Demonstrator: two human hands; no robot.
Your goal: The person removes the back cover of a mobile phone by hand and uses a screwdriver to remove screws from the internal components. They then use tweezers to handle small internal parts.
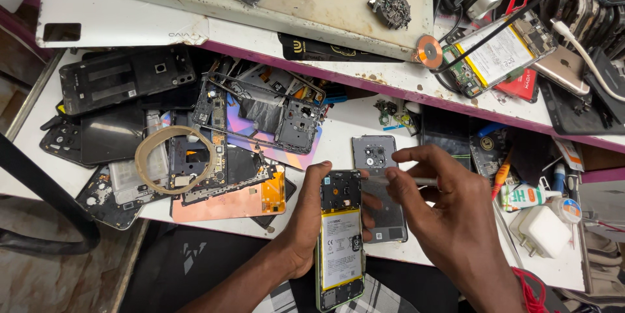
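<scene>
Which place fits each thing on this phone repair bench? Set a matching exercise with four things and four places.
Things:
1. opened phone
2. tape ring
3. white charger
4. copper coil

Places:
A. on the upper shelf
B. in the left hand
C. on the parts pile at left
D. right of the right hand

Pairs: 1-B, 2-C, 3-D, 4-A

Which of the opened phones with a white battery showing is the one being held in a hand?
The opened phone in the left hand; the other battery phone lies untouched on the upper shelf.
</scene>
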